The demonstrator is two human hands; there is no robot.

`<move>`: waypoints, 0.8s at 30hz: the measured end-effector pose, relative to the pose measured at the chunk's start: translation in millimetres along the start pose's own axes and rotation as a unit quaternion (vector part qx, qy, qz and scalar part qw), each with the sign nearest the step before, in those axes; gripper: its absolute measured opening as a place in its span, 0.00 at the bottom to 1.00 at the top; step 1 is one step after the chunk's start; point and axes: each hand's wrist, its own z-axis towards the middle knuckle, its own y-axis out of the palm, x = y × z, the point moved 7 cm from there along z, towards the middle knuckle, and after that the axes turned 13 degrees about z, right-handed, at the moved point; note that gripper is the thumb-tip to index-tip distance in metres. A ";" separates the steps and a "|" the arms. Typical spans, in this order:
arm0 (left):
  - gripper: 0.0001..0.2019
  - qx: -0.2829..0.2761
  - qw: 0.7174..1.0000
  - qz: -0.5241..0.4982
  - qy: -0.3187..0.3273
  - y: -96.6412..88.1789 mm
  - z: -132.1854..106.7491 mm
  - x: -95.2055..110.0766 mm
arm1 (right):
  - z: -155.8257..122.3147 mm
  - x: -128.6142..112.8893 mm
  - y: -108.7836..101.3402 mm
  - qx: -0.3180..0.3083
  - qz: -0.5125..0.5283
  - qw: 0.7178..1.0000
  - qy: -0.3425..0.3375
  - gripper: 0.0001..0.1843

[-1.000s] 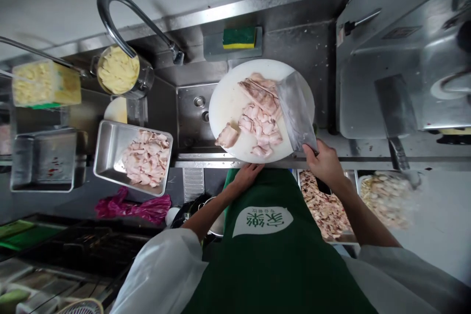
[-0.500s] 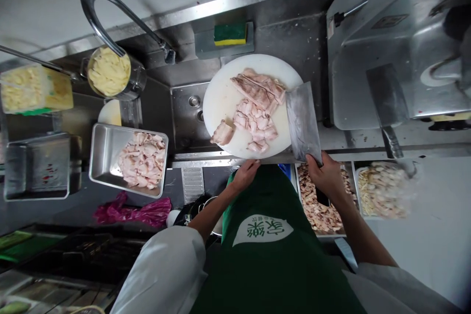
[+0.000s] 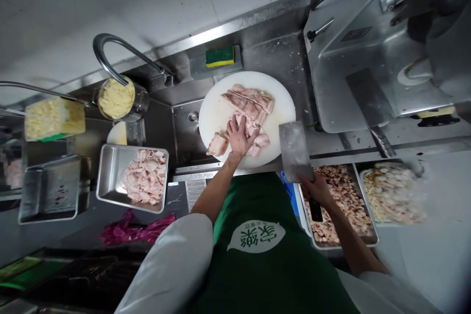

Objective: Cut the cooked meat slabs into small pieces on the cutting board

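Observation:
My left hand point(image 3: 240, 138) lies on a heap of cut meat pieces point(image 3: 262, 141), fingers spread. The pieces rest on a round white cutting board point(image 3: 282, 93), partly hidden under the hand. Beyond them are pale, larger slabs of meat point(image 3: 246, 100). A separate meat chunk point(image 3: 218, 144) sits at the board's near left, beside my left wrist. My right hand point(image 3: 315, 189) is closed around the handle of a cleaver point(image 3: 294, 149). Its broad blade points away from me, just off the board's right edge, with nothing on it.
Left of the sink point(image 3: 184, 142) is a metal tray point(image 3: 110, 169) of cut meat. A faucet point(image 3: 110, 39) arches over a container of pale slices point(image 3: 117, 99). A sponge point(image 3: 220, 57) lies behind the board. At right are a second cleaver point(image 3: 368, 95) and a tray of chopped brown pieces point(image 3: 340, 206).
My left hand has moved from the board's near edge onto the cut meat and spread its fingers. My right hand has drawn the cleaver nearer to me, away from the board. The view has shifted.

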 end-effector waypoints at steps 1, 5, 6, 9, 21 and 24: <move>0.35 -0.009 1.000 -0.005 0.024 -0.5 0.2 0.1 | 2.0 8.3 5.3 -0.008 0.011 1.000 0.008 0.23; 0.35 -0.054 0.992 -0.032 0.109 -8.5 -11.6 7.9 | 9.6 23.6 40.3 -0.039 0.011 0.998 0.037 0.22; 0.37 -0.054 0.993 -0.032 0.104 -10.7 -14.6 10.6 | 10.9 23.8 51.1 -0.046 0.007 0.998 0.043 0.20; 0.43 -0.042 0.997 -0.006 0.066 -10.0 -21.0 22.9 | 12.8 20.1 85.1 -0.077 -0.002 0.996 0.053 0.17; 0.30 0.001 0.990 -0.069 0.126 -9.6 -36.8 29.2 | -8.5 28.2 160.2 -0.026 0.068 0.997 0.011 0.18; 0.30 0.030 0.980 -0.134 0.144 -23.7 -37.0 36.3 | -21.0 20.9 155.3 0.030 -0.005 0.999 -0.027 0.19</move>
